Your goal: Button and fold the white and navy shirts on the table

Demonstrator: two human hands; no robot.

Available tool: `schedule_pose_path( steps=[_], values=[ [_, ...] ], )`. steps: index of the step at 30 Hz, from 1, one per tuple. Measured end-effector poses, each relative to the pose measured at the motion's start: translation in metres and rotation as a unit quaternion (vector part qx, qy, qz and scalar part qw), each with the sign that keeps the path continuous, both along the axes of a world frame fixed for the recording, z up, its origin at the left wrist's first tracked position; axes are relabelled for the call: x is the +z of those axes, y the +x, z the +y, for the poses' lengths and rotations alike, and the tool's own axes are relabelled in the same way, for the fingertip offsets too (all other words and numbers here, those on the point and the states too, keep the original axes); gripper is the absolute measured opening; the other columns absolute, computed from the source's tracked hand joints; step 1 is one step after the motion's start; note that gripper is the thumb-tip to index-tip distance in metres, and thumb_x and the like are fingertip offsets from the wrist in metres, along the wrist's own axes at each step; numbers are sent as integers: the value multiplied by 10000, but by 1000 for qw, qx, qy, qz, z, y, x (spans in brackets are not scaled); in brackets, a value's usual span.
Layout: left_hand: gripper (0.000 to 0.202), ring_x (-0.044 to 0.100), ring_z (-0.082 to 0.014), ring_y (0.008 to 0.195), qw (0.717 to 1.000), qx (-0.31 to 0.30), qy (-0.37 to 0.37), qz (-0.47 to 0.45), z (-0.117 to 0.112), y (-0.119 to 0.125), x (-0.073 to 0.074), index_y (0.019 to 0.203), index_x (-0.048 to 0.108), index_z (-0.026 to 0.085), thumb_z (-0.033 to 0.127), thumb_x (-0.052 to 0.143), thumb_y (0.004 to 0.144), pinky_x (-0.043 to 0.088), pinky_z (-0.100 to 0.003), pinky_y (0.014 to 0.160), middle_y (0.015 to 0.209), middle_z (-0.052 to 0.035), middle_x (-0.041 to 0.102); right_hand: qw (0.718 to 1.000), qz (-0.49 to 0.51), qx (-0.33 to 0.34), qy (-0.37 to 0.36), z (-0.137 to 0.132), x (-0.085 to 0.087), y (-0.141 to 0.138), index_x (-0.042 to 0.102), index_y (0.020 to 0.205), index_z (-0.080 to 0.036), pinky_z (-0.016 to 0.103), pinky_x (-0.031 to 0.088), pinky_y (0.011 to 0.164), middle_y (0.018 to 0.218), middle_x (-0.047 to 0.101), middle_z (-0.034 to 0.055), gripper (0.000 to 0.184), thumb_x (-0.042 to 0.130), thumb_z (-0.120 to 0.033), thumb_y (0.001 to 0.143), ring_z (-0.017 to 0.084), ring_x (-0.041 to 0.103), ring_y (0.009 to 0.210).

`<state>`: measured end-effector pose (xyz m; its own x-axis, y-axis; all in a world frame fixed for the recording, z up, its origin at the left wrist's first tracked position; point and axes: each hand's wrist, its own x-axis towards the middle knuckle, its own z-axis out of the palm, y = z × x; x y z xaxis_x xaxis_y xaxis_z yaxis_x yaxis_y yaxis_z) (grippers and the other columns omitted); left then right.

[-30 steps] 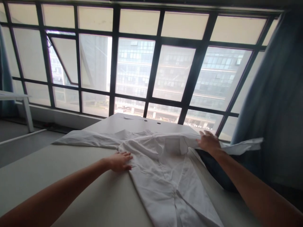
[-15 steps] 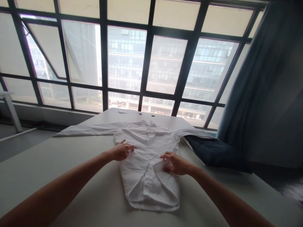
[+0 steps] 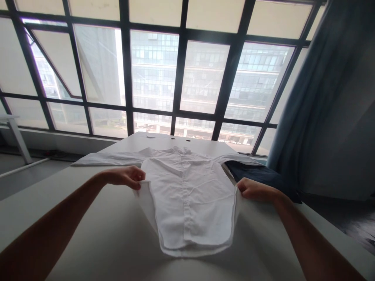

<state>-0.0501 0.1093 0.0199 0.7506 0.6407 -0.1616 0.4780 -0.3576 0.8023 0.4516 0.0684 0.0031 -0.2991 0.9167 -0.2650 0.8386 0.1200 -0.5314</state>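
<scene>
A white button-up shirt [image 3: 193, 187] lies front side up, its collar toward the window and its hem toward me. Both sleeves stretch out to the sides at the far end. My left hand [image 3: 125, 177] is closed on the shirt's left side edge, pulling the cloth outward. On the opposite edge, my right hand [image 3: 254, 190] pinches the fabric between thumb and fingers. Between the hands the body is spread fairly flat, with the button placket down the middle. The lower hem looks slightly raised, with a shadow beneath it.
The shirt is on a white table [image 3: 96, 218]. Dark folded cloth [image 3: 258, 175] lies at the right, partly under the right sleeve. A blue-grey curtain [image 3: 310, 101] hangs at the right; a large framed window [image 3: 155, 74] stands behind. Another white table's leg [image 3: 19, 140] shows at left.
My hands have moved apart from the shirt's front to its two side edges and taken hold of them. The wrinkled, folded lower front is now spread wider and flatter.
</scene>
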Motion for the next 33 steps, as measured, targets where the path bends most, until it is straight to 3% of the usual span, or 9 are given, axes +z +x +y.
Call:
schedule_pose_path(
  steps=[2,4,8,11,17,22,24,28,33],
  values=[
    [548,631,-147,635,992,-16,-121,25,-5,-21,16,1020,643,175,602,730,687,488,-297,732,834,1,705,997,-24,-47,-57,-7,8,16,735,677,-126,265,483,659,716,700,70,227,551,-122,543,221,654,720],
    [650,656,-162,584,991,22,-130,39,-4,-26,16,1109,625,178,688,666,707,511,-343,733,886,-39,739,992,-23,-101,-74,-10,10,25,733,676,-134,276,510,667,724,712,97,219,565,-111,538,237,679,732],
    [685,706,-267,817,984,124,119,35,4,18,-26,982,677,129,762,526,768,537,-380,781,958,-144,735,996,-7,-85,2,-5,4,19,757,845,-129,301,545,736,879,743,132,263,634,-194,622,260,700,808],
    [674,499,-306,1302,958,64,275,57,8,57,-60,1294,589,156,637,584,822,359,-431,1103,1387,-165,560,996,-37,-34,80,5,-10,0,744,1073,-132,344,511,914,1097,721,149,432,694,-328,691,300,668,1025],
    [1129,128,-359,1487,946,4,222,237,18,53,-77,1529,305,264,634,798,583,254,-491,1150,1620,-160,133,986,-109,60,110,11,-36,-36,706,1197,-176,381,466,984,1248,650,142,615,780,-400,629,317,612,1122],
    [1350,249,-427,1437,935,-7,195,296,4,40,-66,1483,407,260,597,900,272,326,-486,1102,1582,-187,271,984,-144,98,29,-7,-22,-56,783,991,-192,322,517,758,992,728,99,443,800,-414,609,280,684,878],
    [1204,422,-407,1343,931,-8,204,302,-8,44,-58,1409,511,271,600,891,315,395,-443,1050,1498,-159,435,987,-136,91,-6,-14,-14,-60,790,906,-183,305,513,703,893,737,84,392,801,-440,610,262,697,792],
    [475,661,-312,997,905,60,263,329,-18,65,-43,1075,725,216,575,652,773,495,-373,857,1130,-121,694,986,-134,46,-85,-17,-5,-67,753,905,-142,277,508,621,696,707,58,451,810,-474,606,221,696,662],
    [417,681,-279,843,871,146,357,305,4,107,-41,836,744,157,438,456,943,496,-331,733,872,-143,725,972,-155,66,-163,2,-3,-106,675,695,-134,233,498,556,638,689,52,382,731,-511,729,170,674,594]
  ],
)
